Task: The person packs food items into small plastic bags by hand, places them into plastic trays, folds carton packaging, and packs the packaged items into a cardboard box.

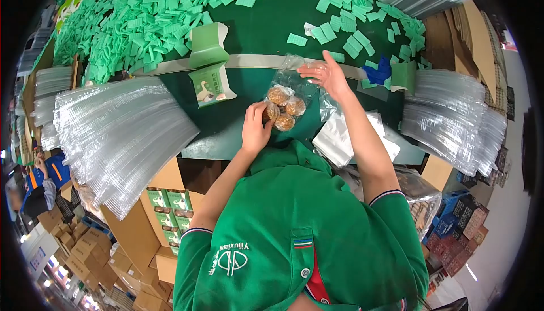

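A clear plastic tray lies on the green table in front of me. Several round brown items in clear wrapping sit at its near end; their exact kind is unclear. My left hand curls around one of these wrapped items at the left side, fingers bent. Above the tray's right side, my right hand has its fingers stretched out and apart, with nothing visible in them. An open green carton with a goose picture stands left of the tray. White plastic bags lie near my right forearm.
Small green packets are heaped beyond the pale ledge. Stacked clear trays flank me at left and right. A blue cloth lies by another green carton. A cardboard box stands lower left.
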Available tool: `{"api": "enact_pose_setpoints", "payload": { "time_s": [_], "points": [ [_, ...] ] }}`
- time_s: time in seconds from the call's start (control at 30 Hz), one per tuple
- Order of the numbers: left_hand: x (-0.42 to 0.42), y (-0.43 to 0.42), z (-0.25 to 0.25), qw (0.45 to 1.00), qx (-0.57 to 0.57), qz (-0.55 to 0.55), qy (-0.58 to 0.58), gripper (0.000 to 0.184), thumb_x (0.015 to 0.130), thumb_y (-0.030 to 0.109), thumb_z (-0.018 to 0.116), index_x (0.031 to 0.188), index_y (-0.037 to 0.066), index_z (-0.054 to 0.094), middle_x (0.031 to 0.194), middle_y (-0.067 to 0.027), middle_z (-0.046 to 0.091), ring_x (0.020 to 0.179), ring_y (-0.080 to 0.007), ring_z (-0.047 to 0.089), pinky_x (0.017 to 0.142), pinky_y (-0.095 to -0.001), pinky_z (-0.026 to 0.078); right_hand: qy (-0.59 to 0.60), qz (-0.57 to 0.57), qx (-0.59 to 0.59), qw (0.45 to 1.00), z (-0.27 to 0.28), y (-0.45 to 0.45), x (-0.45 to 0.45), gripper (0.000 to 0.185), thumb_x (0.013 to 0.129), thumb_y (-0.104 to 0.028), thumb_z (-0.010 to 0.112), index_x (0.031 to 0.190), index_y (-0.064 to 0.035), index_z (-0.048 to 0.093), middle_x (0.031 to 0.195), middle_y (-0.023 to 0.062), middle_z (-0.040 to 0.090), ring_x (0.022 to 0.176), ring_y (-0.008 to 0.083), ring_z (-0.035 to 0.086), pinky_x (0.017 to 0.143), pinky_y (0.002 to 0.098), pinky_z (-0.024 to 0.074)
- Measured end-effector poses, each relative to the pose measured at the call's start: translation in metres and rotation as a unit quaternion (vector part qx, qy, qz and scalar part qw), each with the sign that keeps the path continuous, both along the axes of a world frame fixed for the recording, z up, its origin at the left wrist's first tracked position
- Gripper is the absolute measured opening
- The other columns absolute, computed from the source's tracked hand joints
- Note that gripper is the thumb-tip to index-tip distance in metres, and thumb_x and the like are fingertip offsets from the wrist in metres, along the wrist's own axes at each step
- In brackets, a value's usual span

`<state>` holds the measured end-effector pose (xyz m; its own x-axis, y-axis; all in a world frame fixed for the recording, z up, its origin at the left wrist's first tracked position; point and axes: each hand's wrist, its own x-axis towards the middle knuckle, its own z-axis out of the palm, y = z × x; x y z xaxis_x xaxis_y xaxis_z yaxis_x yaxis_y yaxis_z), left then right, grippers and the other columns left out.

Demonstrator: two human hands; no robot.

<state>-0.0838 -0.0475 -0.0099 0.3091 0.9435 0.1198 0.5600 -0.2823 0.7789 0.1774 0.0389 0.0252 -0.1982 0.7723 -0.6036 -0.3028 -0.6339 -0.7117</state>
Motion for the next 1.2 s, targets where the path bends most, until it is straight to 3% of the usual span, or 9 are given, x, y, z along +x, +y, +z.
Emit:
{"api": "enact_pose_setpoints", "payload": {
  "time_s": [0.2,0.27,0.37,0.47,0.63,0.83,1.0,1.07,1.2],
  "points": [
    [0.003,-0.001,-0.007,0.999,-0.015,0.031,-0.016,0.053,0.067,0.000,0.067,0.114,0.002,0.043,0.114,-0.0160,0.047,0.107,-0.0350,0.046,0.091,-0.0387,0.040,-0.126,0.245,0.140,0.951,0.028,-0.003,-0.032,0.054,0.083,-0.047,0.054,0.116,-0.0043,0.052,0.116,0.0149,0.057,0.105,0.0245,0.053,0.096,0.0341,0.0321],
    [0.007,-0.001,-0.004,0.998,-0.010,0.062,-0.014,0.057,0.067,-0.005,0.063,0.118,0.001,0.040,0.117,-0.0166,0.047,0.110,-0.0327,0.046,0.094,-0.0377,0.038,-0.487,0.363,0.147,0.781,0.068,-0.023,-0.087,0.064,0.070,-0.039,0.070,0.120,-0.0059,0.048,0.116,0.0206,0.053,0.113,0.0270,0.046,0.097,0.0423,0.0305],
    [-0.019,0.003,-0.034,0.903,-0.277,0.047,-0.325,0.066,0.063,-0.010,0.054,0.126,-0.001,0.034,0.125,-0.0170,0.044,0.115,-0.0269,0.044,0.100,-0.0362,0.034,-0.620,0.336,0.361,0.610,0.008,-0.077,-0.118,0.093,0.056,-0.030,0.078,0.133,-0.0073,0.032,0.140,0.0259,0.020,0.123,0.0401,0.029,0.098,0.0531,0.0260],
    [-0.052,0.031,-0.010,0.739,-0.494,0.014,-0.458,0.070,0.064,-0.006,0.050,0.131,-0.004,0.030,0.127,-0.0157,0.046,0.118,-0.0226,0.043,0.102,-0.0332,0.031,-0.631,0.317,0.355,0.613,0.004,-0.080,-0.125,0.092,0.057,-0.030,0.077,0.134,-0.0080,0.031,0.140,0.0260,0.020,0.123,0.0394,0.029,0.099,0.0526,0.0251],
    [-0.025,0.064,-0.026,0.876,-0.410,-0.017,-0.254,0.025,0.077,0.007,0.061,0.100,-0.001,0.055,0.092,-0.0083,0.062,0.085,-0.0161,0.059,0.075,-0.0282,0.047,-0.634,0.309,0.362,0.610,-0.002,-0.081,-0.124,0.091,0.059,-0.035,0.075,0.135,-0.0090,0.032,0.140,0.0256,0.019,0.123,0.0388,0.029,0.099,0.0525,0.0240],
    [-0.016,0.072,-0.036,0.942,-0.308,-0.034,-0.129,0.022,0.078,0.007,0.061,0.098,0.000,0.057,0.081,-0.0097,0.063,0.074,-0.0141,0.060,0.069,-0.0280,0.048,-0.618,0.261,0.386,0.633,-0.007,-0.080,-0.124,0.085,0.063,-0.038,0.072,0.133,-0.0093,0.034,0.140,0.0203,0.021,0.123,0.0372,0.029,0.100,0.0489,0.0247],
    [-0.031,0.036,-0.037,0.862,-0.418,0.066,-0.278,0.040,0.078,0.009,0.060,0.116,-0.001,0.048,0.094,-0.0089,0.062,0.087,-0.0156,0.059,0.077,-0.0296,0.047,-0.518,0.078,0.364,0.770,-0.013,-0.085,-0.099,0.066,0.072,-0.028,0.069,0.127,-0.0057,0.040,0.124,0.0182,0.045,0.109,0.0348,0.043,0.095,0.0432,0.0320],
    [-0.042,0.011,-0.036,0.760,-0.507,0.100,-0.394,0.052,0.078,0.009,0.061,0.124,-0.001,0.039,0.101,-0.0097,0.060,0.093,-0.0171,0.057,0.081,-0.0304,0.046,-0.655,-0.058,0.328,0.678,-0.046,-0.102,-0.080,0.044,0.079,-0.025,0.065,0.113,-0.0020,0.050,0.099,0.0152,0.054,0.094,0.0296,0.050,0.082,0.0411,0.0409],
    [-0.017,-0.022,-0.020,0.728,-0.541,0.169,-0.387,0.073,0.077,0.007,0.064,0.132,-0.002,0.018,0.102,-0.0130,0.056,0.093,-0.0198,0.056,0.084,-0.0324,0.045,-0.291,-0.101,0.025,0.951,-0.071,-0.129,-0.066,0.025,0.084,-0.020,0.060,0.101,-0.0028,0.053,0.090,0.0079,0.056,0.085,0.0185,0.054,0.076,0.0342,0.0446]
  ]
}}
